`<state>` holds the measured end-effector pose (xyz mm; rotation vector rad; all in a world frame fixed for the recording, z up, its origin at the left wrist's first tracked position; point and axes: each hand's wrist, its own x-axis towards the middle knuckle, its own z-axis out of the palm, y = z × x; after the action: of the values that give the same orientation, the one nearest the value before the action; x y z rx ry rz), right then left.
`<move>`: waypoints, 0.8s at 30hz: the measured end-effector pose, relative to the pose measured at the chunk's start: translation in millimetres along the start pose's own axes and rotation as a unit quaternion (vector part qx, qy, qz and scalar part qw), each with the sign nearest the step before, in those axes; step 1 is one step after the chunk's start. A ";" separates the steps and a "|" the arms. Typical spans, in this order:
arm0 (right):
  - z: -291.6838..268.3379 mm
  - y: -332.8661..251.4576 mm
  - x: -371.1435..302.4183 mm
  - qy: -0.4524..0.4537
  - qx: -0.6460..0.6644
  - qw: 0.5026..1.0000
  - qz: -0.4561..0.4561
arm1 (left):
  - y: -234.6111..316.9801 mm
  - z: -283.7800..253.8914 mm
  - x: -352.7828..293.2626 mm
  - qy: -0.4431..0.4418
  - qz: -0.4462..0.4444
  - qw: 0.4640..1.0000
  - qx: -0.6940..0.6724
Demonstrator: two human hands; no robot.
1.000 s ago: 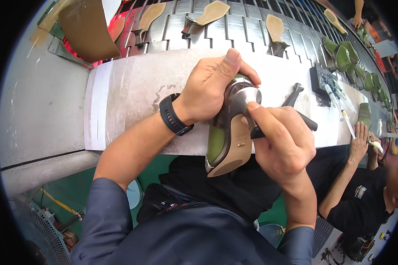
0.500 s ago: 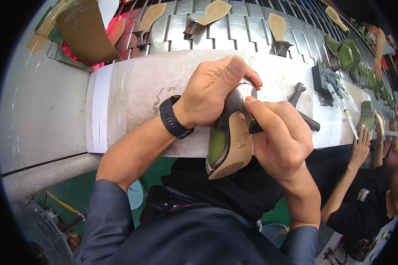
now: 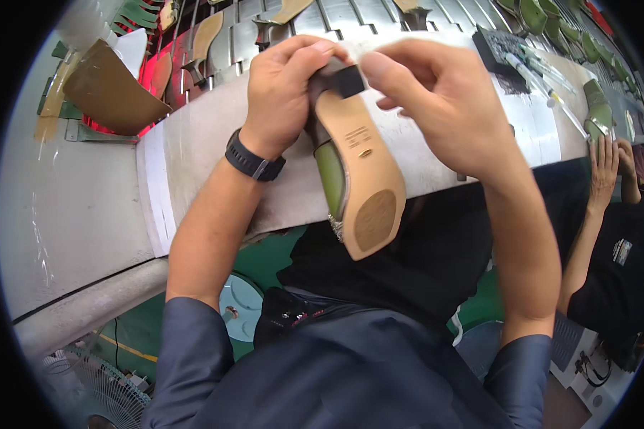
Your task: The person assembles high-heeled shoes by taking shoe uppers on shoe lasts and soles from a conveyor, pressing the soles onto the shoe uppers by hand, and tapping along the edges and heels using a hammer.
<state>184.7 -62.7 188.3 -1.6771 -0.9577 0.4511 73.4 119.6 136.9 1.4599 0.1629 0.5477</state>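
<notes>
The left hand is wrapped around the heel end of a green high-heeled shoe, its thumb uppermost. The right hand is raised just to the right of the black heel tip, fingers loosely curled; blur leaves it impossible to tell whether it grips anything. The shoe is held sole up, its tan outsole bearing a darker oval patch and small gold mark, with glittering trim near the toe. In this view the toe reaches past the near edge of the white workbench, over the person's lap. Bare benchtop lies left of the left wrist; rightward, a black box and syringes narrow the room. A slatted conveyor borders the far edge, and a grey panel closes the left.
</notes>
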 end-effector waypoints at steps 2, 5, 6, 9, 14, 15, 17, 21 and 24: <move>4.0 -17.8 -0.7 -0.034 -0.097 0.992 -0.069 | 2.1 11.5 1.4 -0.001 0.023 0.988 0.153; 12.0 -43.9 -3.4 -0.029 -0.387 0.911 -0.143 | -7.4 9.6 7.6 -0.020 0.005 0.995 0.100; 15.8 -52.4 -5.6 -0.043 -0.360 0.927 -0.094 | -11.6 10.4 6.2 -0.023 0.031 0.996 0.074; 19.5 -49.1 -8.2 -0.045 -0.349 0.935 -0.044 | -10.9 19.3 4.1 -0.015 0.062 0.995 0.080; 14.2 6.9 0.4 -0.045 -0.248 0.966 -0.048 | -8.2 15.4 -0.9 0.023 0.091 0.979 0.182; 15.0 15.8 -0.9 -0.059 -0.166 0.984 -0.032 | -12.7 12.2 0.3 0.027 0.091 0.979 0.181; 17.1 23.8 -5.1 -0.090 -0.094 0.991 0.041 | -19.5 5.6 3.8 0.022 0.339 0.861 0.378; 18.4 31.2 -3.0 -0.113 0.027 0.990 0.080 | -20.9 12.1 6.0 0.024 0.311 0.889 0.335; 15.1 29.9 0.7 -0.131 -0.022 0.991 0.033 | -18.5 12.8 3.5 0.026 0.235 0.917 0.321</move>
<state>185.3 -55.0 155.7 -1.7215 -1.1105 0.7120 86.6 109.5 121.3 2.1488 0.0255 0.9858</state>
